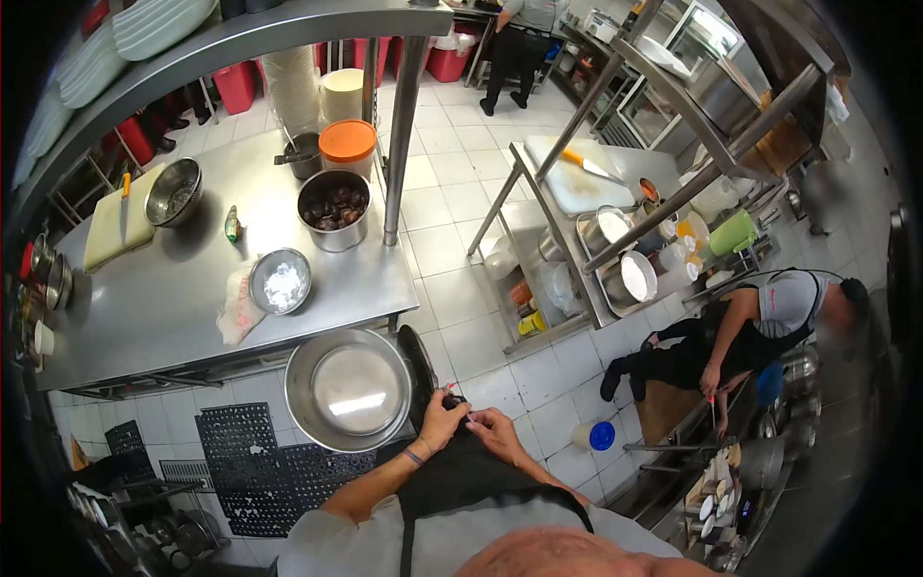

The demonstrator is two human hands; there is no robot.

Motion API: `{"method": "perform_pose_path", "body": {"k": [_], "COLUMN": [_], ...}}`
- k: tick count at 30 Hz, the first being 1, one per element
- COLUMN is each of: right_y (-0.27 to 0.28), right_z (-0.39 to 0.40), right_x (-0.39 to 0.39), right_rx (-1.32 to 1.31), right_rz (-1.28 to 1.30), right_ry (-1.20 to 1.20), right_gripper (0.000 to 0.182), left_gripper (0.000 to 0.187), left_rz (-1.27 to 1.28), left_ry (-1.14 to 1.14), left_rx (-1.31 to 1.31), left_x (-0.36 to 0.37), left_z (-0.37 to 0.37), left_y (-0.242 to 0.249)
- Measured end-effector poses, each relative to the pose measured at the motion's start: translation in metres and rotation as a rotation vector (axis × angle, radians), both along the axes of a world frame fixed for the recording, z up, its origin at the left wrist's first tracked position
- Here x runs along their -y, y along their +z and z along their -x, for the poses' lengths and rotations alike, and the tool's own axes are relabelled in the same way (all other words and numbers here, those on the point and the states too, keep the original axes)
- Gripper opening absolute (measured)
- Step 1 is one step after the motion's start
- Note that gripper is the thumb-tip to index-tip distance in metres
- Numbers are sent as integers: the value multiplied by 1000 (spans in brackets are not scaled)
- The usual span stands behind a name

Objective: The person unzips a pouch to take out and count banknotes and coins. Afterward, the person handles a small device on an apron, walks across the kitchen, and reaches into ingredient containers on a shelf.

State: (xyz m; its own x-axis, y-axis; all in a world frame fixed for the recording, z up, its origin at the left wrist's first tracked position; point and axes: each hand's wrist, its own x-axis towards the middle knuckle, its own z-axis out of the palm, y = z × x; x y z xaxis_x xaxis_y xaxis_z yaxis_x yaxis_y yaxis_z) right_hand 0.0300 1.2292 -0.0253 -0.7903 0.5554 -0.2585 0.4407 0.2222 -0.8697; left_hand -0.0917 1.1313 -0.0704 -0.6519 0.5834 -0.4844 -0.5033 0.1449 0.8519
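Note:
My left hand [440, 423] and my right hand [495, 438] meet in front of my dark apron, fingers closed and nearly touching. Between them is a small dark piece [460, 402] whose kind I cannot make out. A tiny red tip shows above the left fingers. Just left of my hands is a large, wide metal pot [300, 394], with nothing visible inside but its shiny bottom. On the steel table beyond, a smaller metal pot [362, 231] holds dark reddish-brown, rounded pieces [334, 207]. A metal bowl [280, 281] with shiny contents sits beside a crumpled cloth [236, 313].
The steel table [125, 317] also bears a cutting board [101, 240] with an orange-handled knife [124, 207]. An orange-lidded tub [348, 142] stands behind the pot. Right, a co-worker [769, 317] bends near the stove. A blue-lidded container [596, 437] and black mats [236, 462] are on the floor.

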Motion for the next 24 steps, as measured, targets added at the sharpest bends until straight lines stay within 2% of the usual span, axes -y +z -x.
{"method": "perform_pose_path", "body": {"k": [3,6,7,8,10,12,13,14,15,18,21,24], "right_y": [-10,-27,-38,-37,-28,-43,-49,-41,-34,-22,-30,-18], "right_z": [7,11,12,16,20,26,23,25,28,27,24,23], "right_x": [-20,-47,-56,-67,-84,-116,-132,-146,-162,-200,-228,-252], "right_rx": [91,209,154,128,78,113,186,259,362,413,478,512], "right_rz": [63,276,351,251,65,135,143,150,264,269,363,239], "right_ry": [69,84,99,167,297,388,445,502,500,529,438,404], "right_gripper": [25,23,24,22,20,19,19,20,22,23,23,22], "left_gripper": [51,51,50,47,43,40,39,40,41,44,39,36], "left_rz": [100,113,94,92,149,273,292,312,329,352,322,262], "left_ry": [29,41,82,159,158,103,62,54,49,-9,-77,-36], "left_rx": [-318,-349,-217,-270,-231,-516,-453,-499,-541,-528,-560,-548], "left_x": [-6,-14,-21,-29,-45,-66,-76,-88,-99,-137,-170,-202], "left_z": [-2,-2,-5,-7,-8,-11,-16,-20,-25,-34,-37,-34], "left_y": [-19,-19,-18,-21,-1,-4,-6,-8,-11,-11,-9,-5]}}
